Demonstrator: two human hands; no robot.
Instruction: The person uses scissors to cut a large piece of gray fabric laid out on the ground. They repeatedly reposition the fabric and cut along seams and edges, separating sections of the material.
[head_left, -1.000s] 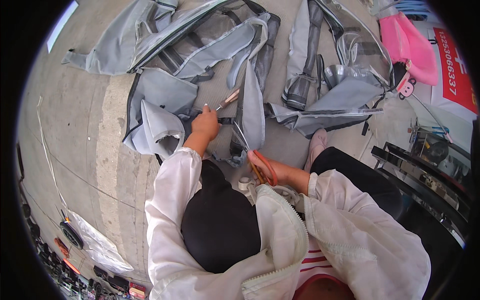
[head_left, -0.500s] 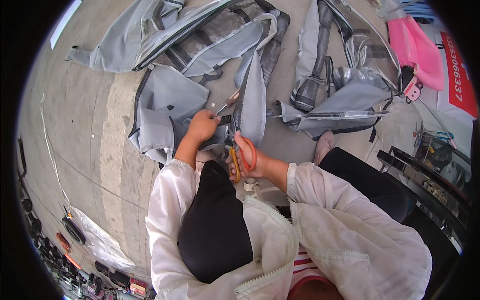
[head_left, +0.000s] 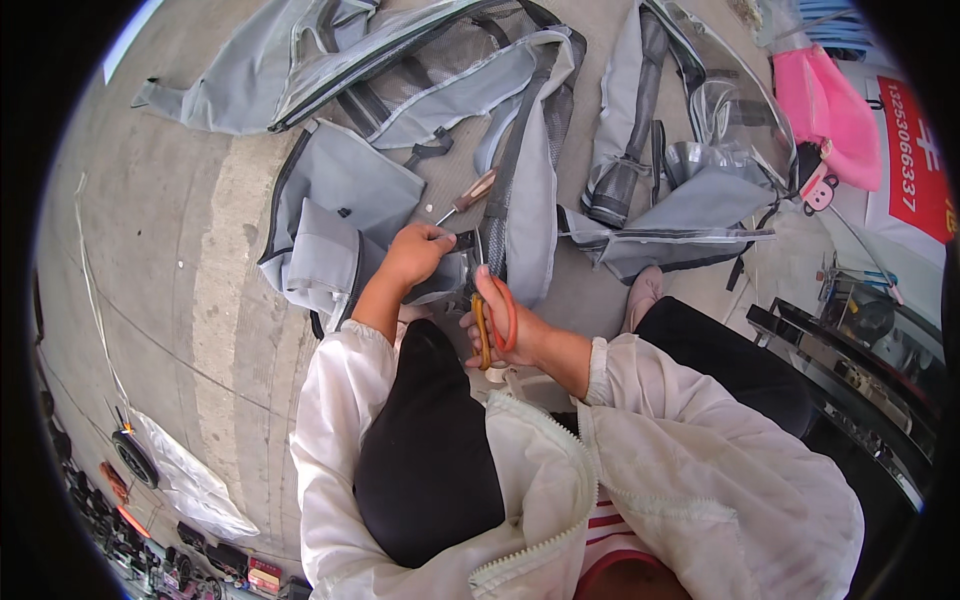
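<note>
My left hand (head_left: 415,253) is closed, with its thumb and fingers pinching a short black strap (head_left: 466,241) beside the grey mesh-edged cover (head_left: 530,205). In my right hand (head_left: 530,335) is a pair of scissors (head_left: 505,313) with one orange and one yellow handle. Their blades point away from me and rise right beside the strap's end; whether they touch it I cannot tell. A screwdriver (head_left: 473,192) with a brownish handle lies just beyond my left hand. Under my left forearm, a folded grey fabric piece (head_left: 325,250) with dark edging rests on the floor.
More grey covers with clear and mesh panels (head_left: 400,90) spread across the far floor (head_left: 215,300). On the right are a pink bag (head_left: 825,115), a red sign (head_left: 915,160) and a black metal frame (head_left: 840,370). A white roll (head_left: 497,374) sits between my legs.
My left hand has moved slightly right with the strap. My right hand has shifted a little right, and the scissors' blades now show upright beside the strap.
</note>
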